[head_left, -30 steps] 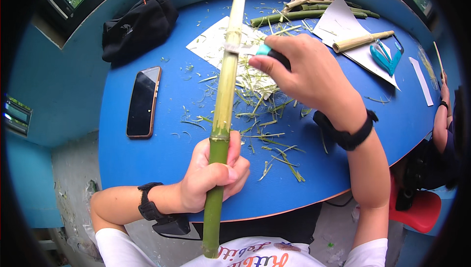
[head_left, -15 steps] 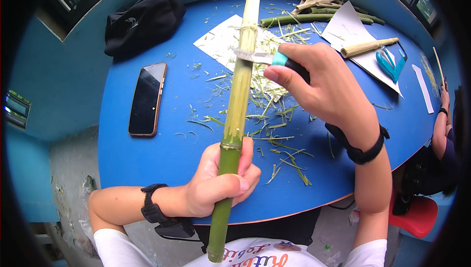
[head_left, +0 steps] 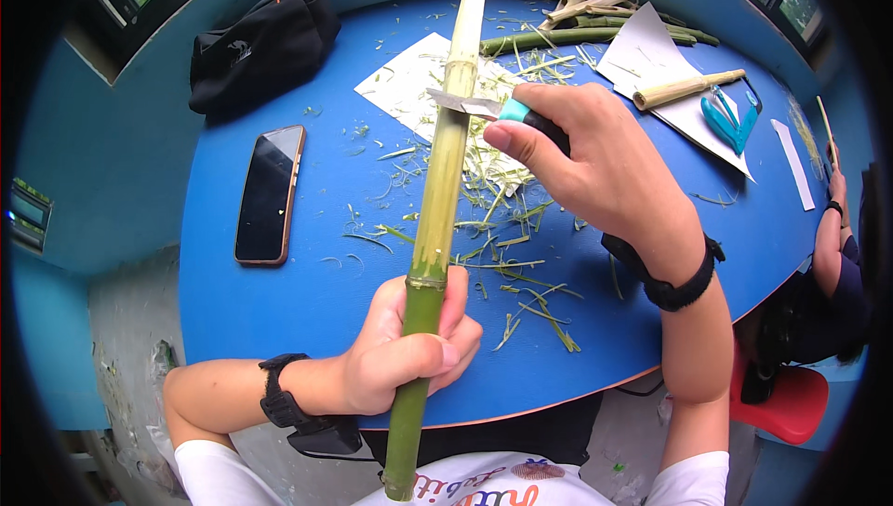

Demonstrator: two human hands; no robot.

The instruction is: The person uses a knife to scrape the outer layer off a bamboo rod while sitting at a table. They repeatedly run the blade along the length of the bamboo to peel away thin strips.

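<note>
Green bamboo stalk (head_left: 445,180) stands tilted over the blue table (head_left: 307,311); left hand (head_left: 405,352) wraps it tight, right hand (head_left: 595,157) clenches a knife (head_left: 474,106) against it.

Black bag (head_left: 262,46), phone (head_left: 269,193), blue scissors (head_left: 727,118), paper sheets (head_left: 651,58).

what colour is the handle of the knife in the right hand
Teal at the blade end, black farther back under the right hand; the knife shows in the head view.
</note>
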